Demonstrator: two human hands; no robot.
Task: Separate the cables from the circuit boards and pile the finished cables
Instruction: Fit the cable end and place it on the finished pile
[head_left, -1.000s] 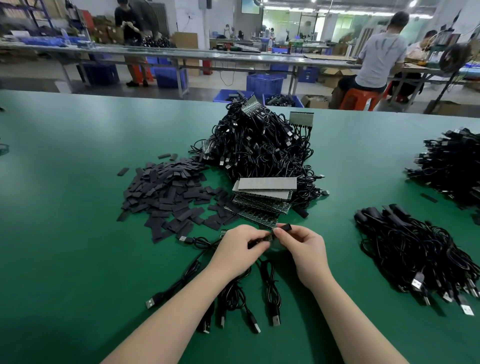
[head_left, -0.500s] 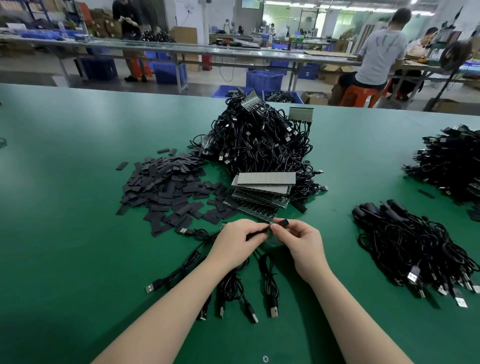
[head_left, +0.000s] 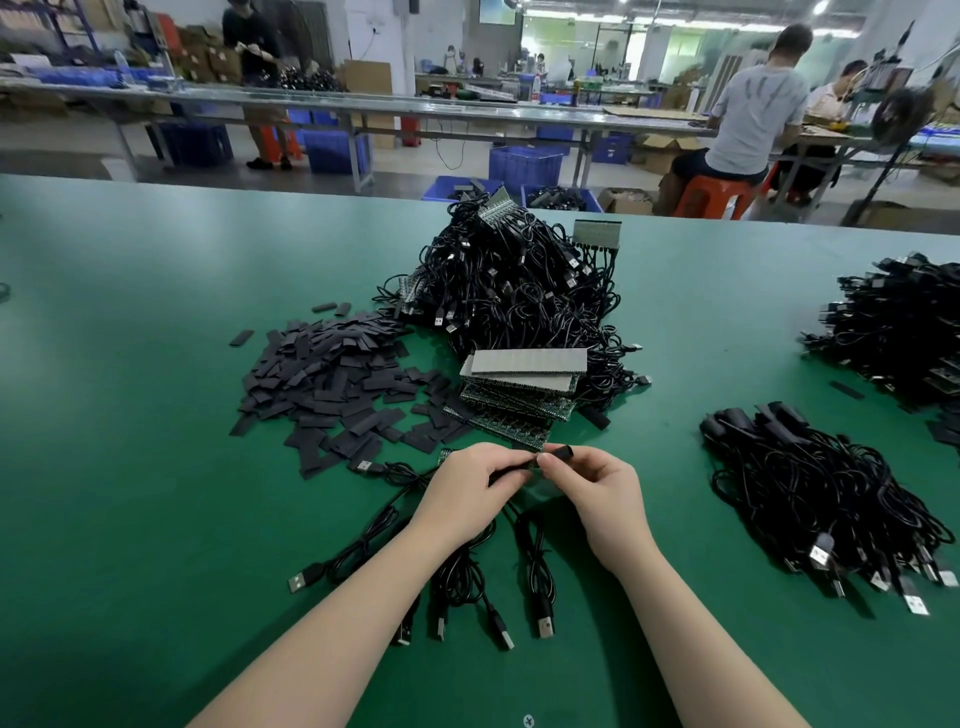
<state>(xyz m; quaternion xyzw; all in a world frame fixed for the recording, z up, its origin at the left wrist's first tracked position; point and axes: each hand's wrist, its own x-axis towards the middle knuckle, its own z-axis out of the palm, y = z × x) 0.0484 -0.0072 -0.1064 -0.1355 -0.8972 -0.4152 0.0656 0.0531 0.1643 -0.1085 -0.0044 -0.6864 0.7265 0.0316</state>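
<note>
While the green table stretches wide under everything, a big tangled heap of black cables rises at its middle, with a stack of circuit boards against its near side. Right of that lies a pile of finished cables; left, a scatter of dark flat strips. Nearest, the left hand and right hand pinch one small black sleeve between fingertips, loose USB cables trailing beneath.

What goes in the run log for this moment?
left hand: holds cable end | right hand: pinches black sleeve | finished cables: piled right | board stack: beyond hands
</note>
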